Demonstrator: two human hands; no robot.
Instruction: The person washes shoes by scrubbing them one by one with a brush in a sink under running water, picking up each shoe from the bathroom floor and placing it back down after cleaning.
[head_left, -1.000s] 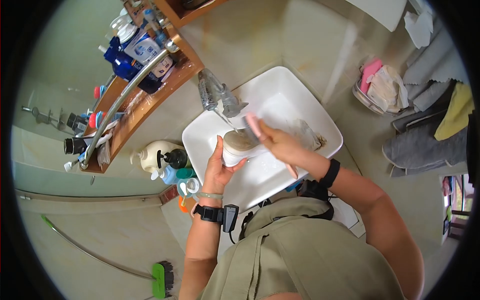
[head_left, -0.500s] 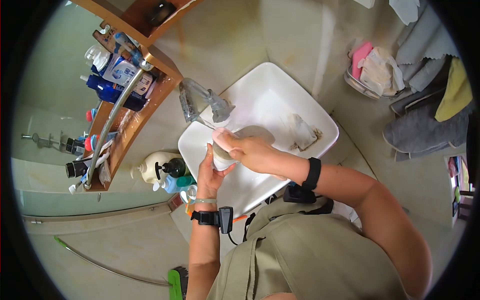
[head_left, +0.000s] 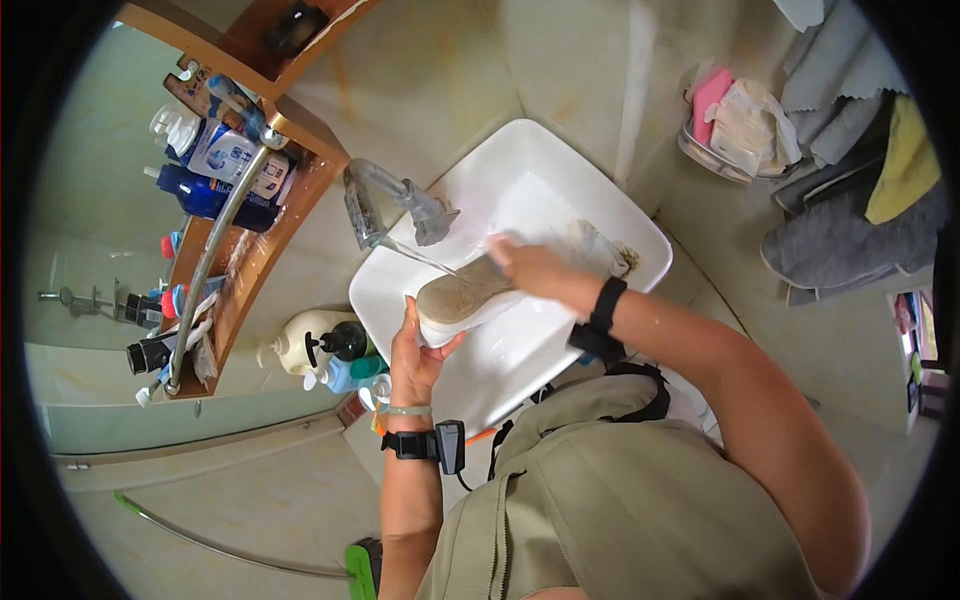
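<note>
A shoe (head_left: 462, 292) is held sole up over the white sink (head_left: 640, 205). Its sole is beige and its side white. My left hand (head_left: 425, 350) is closed around the near end, thumb along one side. Motion blurs my right hand (head_left: 545, 272), which is at the far end of the sole. A small pink block (head_left: 499, 243) shows at its fingertips, too smeared to tell whether it is a brush or soap. Water from the grey faucet (head_left: 432, 215) runs down onto the sole.
Whitish material with brown dirt (head_left: 605, 250) lies at the sink's right side. Pump bottles (head_left: 300, 342) stand left of the sink, below a wooden shelf (head_left: 300, 195) holding more bottles. Grey cloths (head_left: 840, 90) hang at the right, near a wall basket (head_left: 715, 160) with a pink item.
My right hand has moved right along the sole with the pink block, from the near end to the far end, uncovering the sole. My left hand keeps its hold on the shoe.
</note>
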